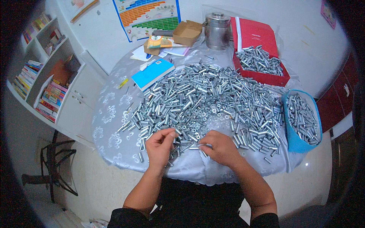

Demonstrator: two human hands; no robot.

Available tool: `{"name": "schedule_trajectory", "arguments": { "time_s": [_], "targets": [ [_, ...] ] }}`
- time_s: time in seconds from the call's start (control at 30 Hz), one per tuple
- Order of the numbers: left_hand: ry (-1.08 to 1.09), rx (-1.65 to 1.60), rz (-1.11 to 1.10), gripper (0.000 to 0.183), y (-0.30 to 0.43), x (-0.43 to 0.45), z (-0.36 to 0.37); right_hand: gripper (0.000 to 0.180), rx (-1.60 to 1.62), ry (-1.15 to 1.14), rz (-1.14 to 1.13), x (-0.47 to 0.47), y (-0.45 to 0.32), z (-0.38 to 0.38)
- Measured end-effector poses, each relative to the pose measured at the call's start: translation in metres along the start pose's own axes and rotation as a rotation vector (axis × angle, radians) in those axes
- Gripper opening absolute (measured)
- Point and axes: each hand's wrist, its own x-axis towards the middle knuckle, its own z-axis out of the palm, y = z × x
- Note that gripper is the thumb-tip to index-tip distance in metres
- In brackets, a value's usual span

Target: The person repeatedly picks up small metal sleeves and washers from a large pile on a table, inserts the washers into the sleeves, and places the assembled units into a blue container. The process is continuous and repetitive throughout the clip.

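A wide heap of metal sleeves (189, 98) covers the middle of the table, with small metal washers (196, 122) scattered among them near me. My left hand (162, 146) is at the heap's near edge, thumb and index finger pinched together at the end of a small metal piece; its exact shape is hard to make out. To its right, my right hand (218, 146) reaches into the near edge with curled fingers, close to a few sleeves. Whether it grips one cannot be told. The hands are apart.
A red box (263, 78) and a blue fabric bin (302, 148), both full of metal pieces, stand at the right. Behind the heap are a steel pot (218, 32), a cardboard tray (186, 32) and a blue book (153, 73). Patterned cloth (109, 128) covers the table.
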Motion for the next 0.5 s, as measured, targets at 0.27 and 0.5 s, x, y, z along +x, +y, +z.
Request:
{"name": "schedule_trajectory", "arguments": {
  "time_s": [0.27, 0.5],
  "targets": [
    [-0.343, 0.955, 0.444, 0.016, 0.024, -0.011, -0.009, 0.018, 0.028, 0.038, 0.186, 0.001, 0.007, 0.001],
    [-0.404, 1.106, 0.529, 0.018, 0.016, -0.010, -0.003, 0.021, -0.126, -0.042, 0.014, -0.012, -0.005, -0.005]
  ]
}}
